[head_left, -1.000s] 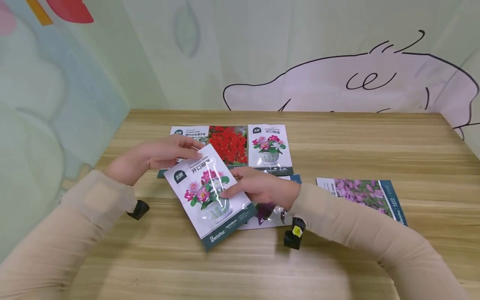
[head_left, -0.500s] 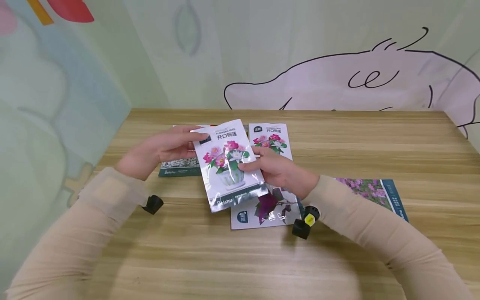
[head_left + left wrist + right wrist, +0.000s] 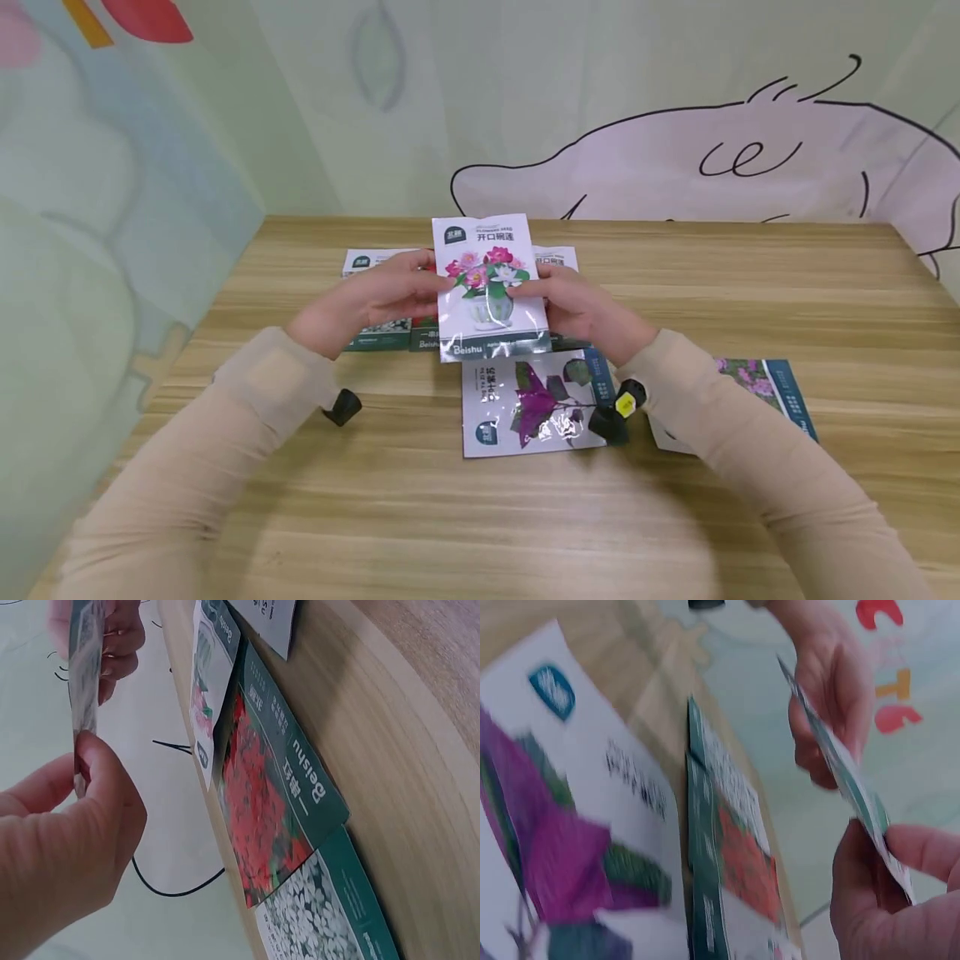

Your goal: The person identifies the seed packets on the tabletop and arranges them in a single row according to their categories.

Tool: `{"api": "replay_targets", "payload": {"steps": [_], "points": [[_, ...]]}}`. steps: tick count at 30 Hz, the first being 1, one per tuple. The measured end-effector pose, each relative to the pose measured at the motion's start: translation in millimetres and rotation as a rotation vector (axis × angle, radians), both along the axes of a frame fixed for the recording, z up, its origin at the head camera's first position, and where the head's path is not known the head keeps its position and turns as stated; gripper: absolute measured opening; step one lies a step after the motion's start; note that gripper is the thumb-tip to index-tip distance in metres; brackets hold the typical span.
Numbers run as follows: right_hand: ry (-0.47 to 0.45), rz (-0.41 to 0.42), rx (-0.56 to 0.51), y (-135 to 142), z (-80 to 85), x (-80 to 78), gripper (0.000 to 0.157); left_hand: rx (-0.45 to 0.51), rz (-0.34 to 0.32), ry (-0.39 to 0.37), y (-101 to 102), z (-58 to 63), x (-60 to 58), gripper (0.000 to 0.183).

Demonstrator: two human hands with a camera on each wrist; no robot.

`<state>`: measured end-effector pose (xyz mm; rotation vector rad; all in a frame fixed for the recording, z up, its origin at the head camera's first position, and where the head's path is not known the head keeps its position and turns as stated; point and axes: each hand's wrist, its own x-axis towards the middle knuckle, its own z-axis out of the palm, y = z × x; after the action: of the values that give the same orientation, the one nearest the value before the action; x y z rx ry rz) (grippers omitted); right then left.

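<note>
A white flower seed packet [image 3: 487, 312], printed with pink lotus blooms in a pot, is held up between both hands above the table. My left hand [image 3: 378, 296] pinches its left edge, thumb on the front and fingers behind. On the opposite edge my right hand [image 3: 588, 304] pinches it the same way. Seen from the left wrist, the packet [image 3: 86, 667] is nearly edge-on and raised off the wood. Behind it in the head view, a row of seed packets is partly covered: one with white flowers [image 3: 386, 337], one with red flowers [image 3: 423, 333] and another lotus packet [image 3: 558, 260].
Nearer me lies a seed packet with a purple-leaved plant [image 3: 498, 408], turned sideways. A packet with pink-purple flowers [image 3: 757, 379] lies on the right, partly under the right forearm. The wooden table [image 3: 420, 525] meets a printed wall [image 3: 637, 167] at the back.
Both hands have carried the lotus packet up, away from me and to the right, and it has turned from tilted to nearly upright. The left hand's grip has shifted down its left edge.
</note>
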<state>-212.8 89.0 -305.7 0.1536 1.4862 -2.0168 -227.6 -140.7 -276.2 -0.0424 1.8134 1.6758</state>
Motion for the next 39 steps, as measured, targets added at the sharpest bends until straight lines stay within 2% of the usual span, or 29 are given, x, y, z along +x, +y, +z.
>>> {"api": "replay_targets", "payload": {"steps": [7, 13, 19, 31, 35, 39], "points": [[0.011, -0.009, 0.054, 26, -13.7, -27.6, 0.020, -0.033, 0.073, -0.010, 17, -13.7, -10.1, 0.044], [0.040, -0.012, 0.155, 46, -16.0, -38.9, 0.019, -0.025, 0.141, -0.045, 39, -21.2, -17.9, 0.045], [0.085, -0.023, 0.224, 71, -12.8, -43.6, 0.023, 0.045, 0.231, -0.090, 64, -27.2, -26.2, 0.044], [0.164, 0.033, 0.389, 122, -12.5, -41.6, 0.028, 0.076, 0.238, -0.093, 110, -36.7, -32.5, 0.047], [0.174, 0.044, 0.405, 133, -13.6, -41.0, 0.026, 0.097, 0.251, -0.080, 120, -40.7, -32.0, 0.044], [0.176, 0.057, 0.370, 144, -15.6, -40.1, 0.018, 0.110, 0.251, -0.081, 130, -42.8, -31.5, 0.040]]}}
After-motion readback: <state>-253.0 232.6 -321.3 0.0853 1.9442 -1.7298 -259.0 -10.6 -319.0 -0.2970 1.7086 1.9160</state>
